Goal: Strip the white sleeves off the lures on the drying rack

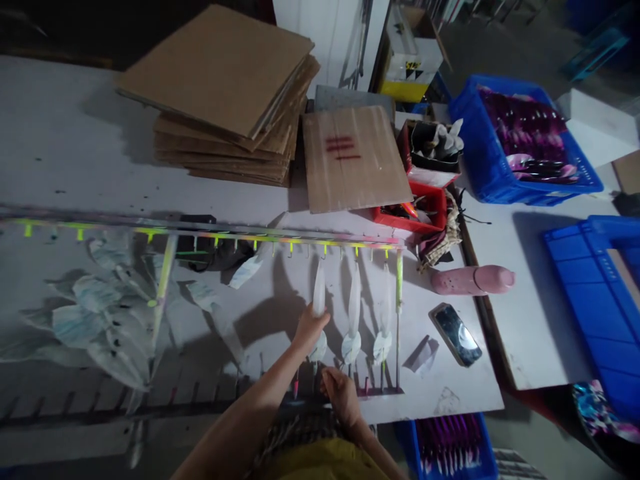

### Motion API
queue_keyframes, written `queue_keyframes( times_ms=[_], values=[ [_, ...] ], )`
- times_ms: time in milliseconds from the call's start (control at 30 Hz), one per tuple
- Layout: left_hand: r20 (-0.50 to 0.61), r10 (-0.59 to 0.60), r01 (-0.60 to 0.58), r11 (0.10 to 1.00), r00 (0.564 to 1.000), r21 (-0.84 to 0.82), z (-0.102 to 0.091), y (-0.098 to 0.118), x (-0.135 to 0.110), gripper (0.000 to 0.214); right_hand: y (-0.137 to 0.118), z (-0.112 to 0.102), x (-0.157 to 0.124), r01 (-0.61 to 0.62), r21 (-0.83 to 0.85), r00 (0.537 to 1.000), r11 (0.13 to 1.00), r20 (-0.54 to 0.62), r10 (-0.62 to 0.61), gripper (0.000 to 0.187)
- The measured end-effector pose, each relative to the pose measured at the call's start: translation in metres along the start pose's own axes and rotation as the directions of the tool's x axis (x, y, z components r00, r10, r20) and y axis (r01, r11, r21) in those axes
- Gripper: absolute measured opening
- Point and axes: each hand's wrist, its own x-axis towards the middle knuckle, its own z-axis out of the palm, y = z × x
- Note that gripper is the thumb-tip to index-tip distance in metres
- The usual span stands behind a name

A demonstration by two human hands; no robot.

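Observation:
My left hand (310,328) is closed round a white lure-shaped piece (319,300) that hangs from a hook on the paint-stained rack bar (280,239). Two more white pieces (353,313) (384,320) hang to its right. My right hand (341,393) is closed near the lower rail (370,392), at the bottom end of the held piece; what its fingers pinch is too small to make out. The rack's hooks further left hang bare.
Crumpled paper (100,320) lies at the left. A stack of cardboard sheets (225,93) and a board (353,157) stand behind. A phone (456,333), a pink object (473,280), red boxes (425,207) and blue crates (520,140) (447,443) sit to the right.

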Motion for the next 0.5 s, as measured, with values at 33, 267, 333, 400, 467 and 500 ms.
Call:
queue_keyframes(
  times_ms=[33,267,333,400,467,500],
  values=[
    [-0.005,0.017,-0.016,0.999,1.000,0.030,0.001,0.002,-0.001,0.020,0.001,0.000,0.000,-0.004,-0.031,1.000,1.000,-0.008,0.004,0.049],
    [0.148,0.222,-0.251,0.942,0.964,0.223,-0.040,0.026,0.001,0.019,0.012,0.001,0.002,0.031,-0.019,0.999,0.999,0.007,-0.031,0.049],
    [-0.010,0.310,-0.292,0.908,0.951,0.301,-0.081,0.025,0.003,0.023,0.015,0.000,0.002,0.044,0.050,0.999,0.998,0.017,-0.045,0.050],
    [-0.171,0.386,-0.279,0.851,0.907,0.445,-0.130,0.014,0.001,0.032,0.014,0.000,0.003,0.054,0.097,0.998,0.994,0.010,-0.055,0.052],
    [-0.187,0.446,-0.193,0.676,0.875,0.711,-0.176,-0.005,-0.005,0.042,0.011,0.001,0.003,0.075,0.119,0.997,0.990,-0.002,-0.075,0.054],
    [-0.124,0.423,-0.166,0.585,0.898,0.794,-0.195,-0.016,-0.008,0.045,0.009,0.001,0.003,0.086,0.124,0.996,0.989,-0.009,-0.086,0.055]
  ],
)
